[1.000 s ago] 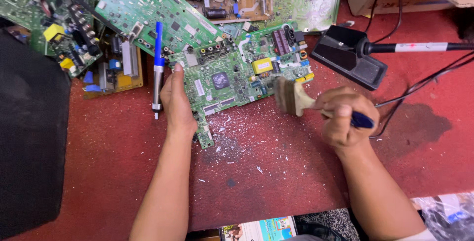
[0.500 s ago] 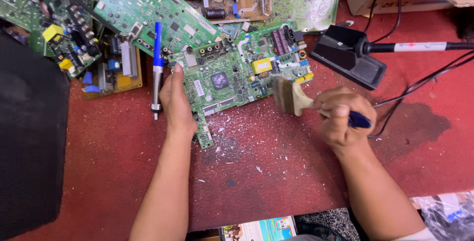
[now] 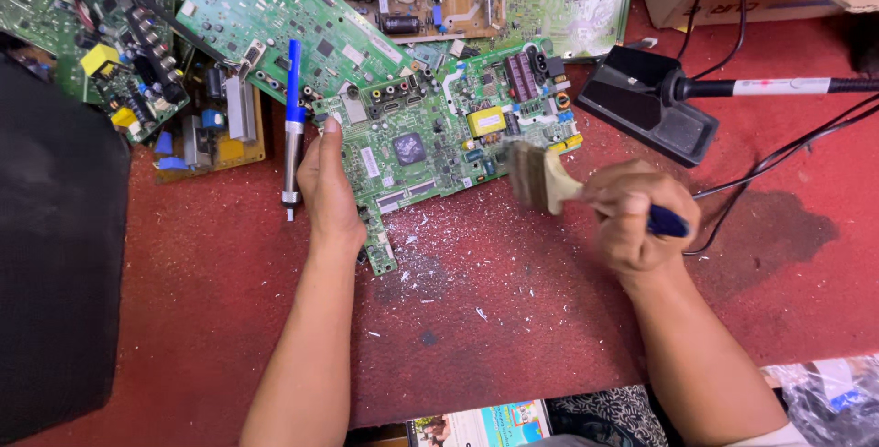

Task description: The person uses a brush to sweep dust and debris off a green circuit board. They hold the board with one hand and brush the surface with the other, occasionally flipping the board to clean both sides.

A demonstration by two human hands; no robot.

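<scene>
Green circuit board (image 3: 430, 149) lies mid-frame on red tabletop (image 3: 513, 319), long axis tilted up-right. Its left edge is pinned by left hand (image 3: 328, 189); brush (image 3: 540, 178), gripped by right hand (image 3: 636, 218), meets its lower-right edge.

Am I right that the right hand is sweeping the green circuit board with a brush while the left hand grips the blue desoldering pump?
Not quite. In the head view the left hand rests on the edge of the green circuit board, steadying it; the blue desoldering pump lies untouched beside it on the red mat. The right hand does hold the brush at the board.
</scene>
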